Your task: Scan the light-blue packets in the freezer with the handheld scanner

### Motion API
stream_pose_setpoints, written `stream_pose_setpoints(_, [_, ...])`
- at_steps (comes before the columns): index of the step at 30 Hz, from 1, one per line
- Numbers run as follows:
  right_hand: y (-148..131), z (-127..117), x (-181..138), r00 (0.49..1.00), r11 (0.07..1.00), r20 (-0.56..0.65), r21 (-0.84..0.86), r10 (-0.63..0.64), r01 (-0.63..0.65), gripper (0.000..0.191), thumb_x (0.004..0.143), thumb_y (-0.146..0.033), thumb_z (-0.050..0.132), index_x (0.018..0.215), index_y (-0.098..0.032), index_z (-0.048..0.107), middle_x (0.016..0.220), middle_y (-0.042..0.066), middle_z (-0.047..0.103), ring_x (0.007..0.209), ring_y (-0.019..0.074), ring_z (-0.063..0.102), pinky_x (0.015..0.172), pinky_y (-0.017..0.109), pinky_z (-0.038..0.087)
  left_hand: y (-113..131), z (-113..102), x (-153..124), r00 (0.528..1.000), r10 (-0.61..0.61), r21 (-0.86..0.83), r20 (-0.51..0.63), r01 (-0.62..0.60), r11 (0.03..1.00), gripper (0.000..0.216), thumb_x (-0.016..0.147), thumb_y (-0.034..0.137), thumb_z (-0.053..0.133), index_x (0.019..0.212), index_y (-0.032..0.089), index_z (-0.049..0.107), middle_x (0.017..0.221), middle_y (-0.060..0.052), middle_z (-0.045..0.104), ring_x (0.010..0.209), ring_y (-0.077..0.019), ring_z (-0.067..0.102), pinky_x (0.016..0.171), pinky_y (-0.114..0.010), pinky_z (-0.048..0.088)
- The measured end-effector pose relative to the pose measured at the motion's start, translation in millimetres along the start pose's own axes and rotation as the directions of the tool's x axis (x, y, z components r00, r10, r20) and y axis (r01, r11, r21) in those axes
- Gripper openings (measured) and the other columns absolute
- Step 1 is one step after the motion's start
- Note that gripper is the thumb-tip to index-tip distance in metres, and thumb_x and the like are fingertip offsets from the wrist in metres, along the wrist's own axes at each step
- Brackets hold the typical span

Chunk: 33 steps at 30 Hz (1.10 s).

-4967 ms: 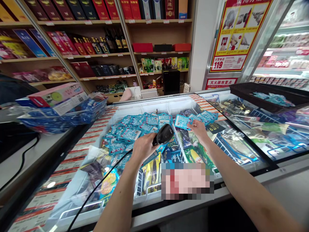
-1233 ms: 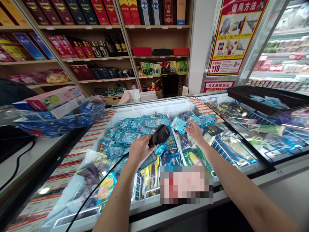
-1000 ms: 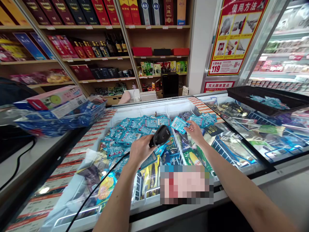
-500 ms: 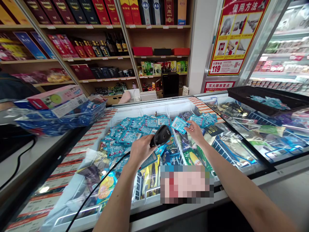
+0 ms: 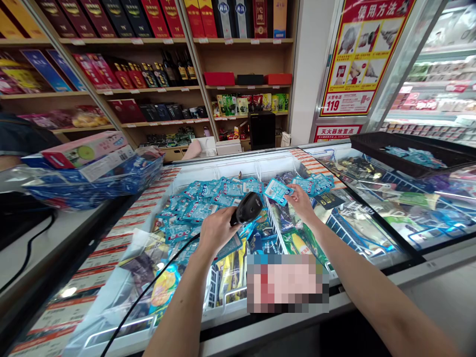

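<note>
Two hands work over an open chest freezer [image 5: 223, 161] at frame centre. At far left, a stack of blue bags topped with boxes [image 5: 89, 171] sits on the counter. Left of centre, the left hand [image 5: 215, 229] has its fingers wrapped around a black corded barcode scanner [image 5: 247, 208], nose aimed up-right. Just right, the right hand [image 5: 302, 203] pinches a blue packet [image 5: 275, 191] between fingertips, face tilted toward the scanner, seemingly so its label can be read, above the heap of blue packets [image 5: 208, 201].

light: bright, even | glare: freezer glass [image 5: 372, 208] | edges: bowed, soft | centre: sharp
</note>
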State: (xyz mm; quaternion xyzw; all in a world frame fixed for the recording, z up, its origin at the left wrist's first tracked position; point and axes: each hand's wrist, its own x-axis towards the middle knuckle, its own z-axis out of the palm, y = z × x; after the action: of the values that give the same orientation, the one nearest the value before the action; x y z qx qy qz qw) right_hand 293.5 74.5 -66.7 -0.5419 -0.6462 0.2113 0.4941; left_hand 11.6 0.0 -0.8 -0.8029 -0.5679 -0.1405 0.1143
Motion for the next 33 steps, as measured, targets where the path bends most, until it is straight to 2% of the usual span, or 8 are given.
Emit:
stream_pose_setpoints(6, [-9, -19, 5, 0.996, 0.985, -0.054, -0.164, -0.064, 0.055, 0.040, 0.081, -0.033, 0.042, 0.120, -0.024, 0.048, 0.071, 0.002, 0.056, 0.065, 0.0184, 0.055, 0.067, 0.032, 0.044, -7, -4, -1, 0.996, -0.085, 0.055, -0.028, 0.087, 0.995, 0.032, 0.077, 0.037, 0.046, 0.106, 0.025, 0.055, 0.099, -0.004, 0.064, 0.084, -0.0206, 0.060, 0.058, -0.026, 0.038])
stream_pose_setpoints(10, [-2, -38, 11, 0.992, 0.952, -0.127, -0.306, -0.005, -0.035, 0.040, 0.081, -0.027, 0.041, 0.120, -0.023, 0.049, 0.080, 0.005, 0.060, 0.071, 0.0204, 0.056, 0.070, 0.034, 0.043, -13, -5, -1, 0.991, -0.120, 0.072, -0.052, 0.123, 0.990, 0.033, 0.078, 0.036, 0.046, 0.107, 0.024, 0.054, 0.100, -0.004, 0.064, 0.085, -0.0207, 0.059, 0.057, -0.026, 0.037])
stream_pose_setpoints(13, [7, -50, 12, 0.981, 0.891, -0.189, -0.438, 0.036, -0.117, 0.041, 0.081, -0.023, 0.040, 0.121, -0.023, 0.048, 0.080, 0.007, 0.061, 0.074, 0.0224, 0.055, 0.071, 0.035, 0.042, -15, -4, -1, 0.987, -0.145, 0.083, -0.067, 0.150, 0.985, 0.032, 0.078, 0.037, 0.045, 0.105, 0.023, 0.054, 0.098, -0.005, 0.064, 0.084, -0.0208, 0.059, 0.057, -0.026, 0.036])
stream_pose_setpoints(19, [12, -56, 9, 0.960, 0.778, -0.279, -0.600, 0.013, -0.185, 0.036, 0.077, -0.018, 0.044, 0.111, -0.019, 0.055, 0.098, 0.013, 0.056, 0.098, 0.0276, 0.048, 0.083, 0.041, 0.036, -17, -2, -2, 0.982, -0.168, 0.106, -0.090, 0.177, 0.978, 0.029, 0.079, 0.041, 0.044, 0.100, 0.024, 0.054, 0.095, -0.004, 0.064, 0.082, -0.0212, 0.059, 0.054, -0.026, 0.033])
stream_pose_setpoints(22, [4, -51, 7, 0.967, 0.776, -0.252, -0.616, -0.033, -0.134, 0.036, 0.081, -0.024, 0.044, 0.115, -0.020, 0.054, 0.108, 0.014, 0.053, 0.104, 0.0298, 0.042, 0.085, 0.045, 0.034, -19, -2, -2, 0.979, -0.185, 0.122, -0.085, 0.194, 0.973, 0.029, 0.079, 0.042, 0.043, 0.098, 0.023, 0.055, 0.093, -0.004, 0.065, 0.081, -0.0212, 0.060, 0.053, -0.026, 0.033])
stream_pose_setpoints(26, [-2, -46, 4, 0.993, 0.760, -0.107, -0.650, -0.052, -0.030, 0.040, 0.078, -0.038, 0.053, 0.116, -0.024, 0.055, 0.113, 0.014, 0.051, 0.104, 0.0330, 0.040, 0.082, 0.047, 0.033, -19, -3, -2, 0.980, -0.180, 0.126, -0.082, 0.190, 0.974, 0.030, 0.079, 0.042, 0.042, 0.099, 0.023, 0.055, 0.093, -0.005, 0.065, 0.082, -0.0208, 0.060, 0.054, -0.026, 0.034])
stream_pose_setpoints(29, [2, -46, 3, 0.999, 0.739, -0.053, -0.673, -0.008, -0.029, 0.031, 0.076, -0.031, 0.057, 0.106, -0.025, 0.061, 0.108, 0.011, 0.055, 0.104, 0.0329, 0.041, 0.082, 0.047, 0.033, -19, -3, -2, 0.980, -0.179, 0.118, -0.082, 0.188, 0.975, 0.030, 0.080, 0.042, 0.041, 0.099, 0.023, 0.055, 0.095, -0.005, 0.065, 0.082, -0.0207, 0.060, 0.054, -0.026, 0.034])
stream_pose_setpoints(33, [11, -47, 4, 0.995, 0.721, -0.097, -0.690, -0.016, -0.056, 0.026, 0.075, -0.018, 0.053, 0.098, -0.025, 0.062, 0.112, 0.008, 0.055, 0.104, 0.0309, 0.043, 0.083, 0.047, 0.033, -21, -2, -3, 0.975, -0.202, 0.107, -0.094, 0.211, 0.972, 0.031, 0.080, 0.043, 0.042, 0.099, 0.024, 0.055, 0.094, -0.005, 0.064, 0.082, -0.0212, 0.059, 0.054, -0.026, 0.034])
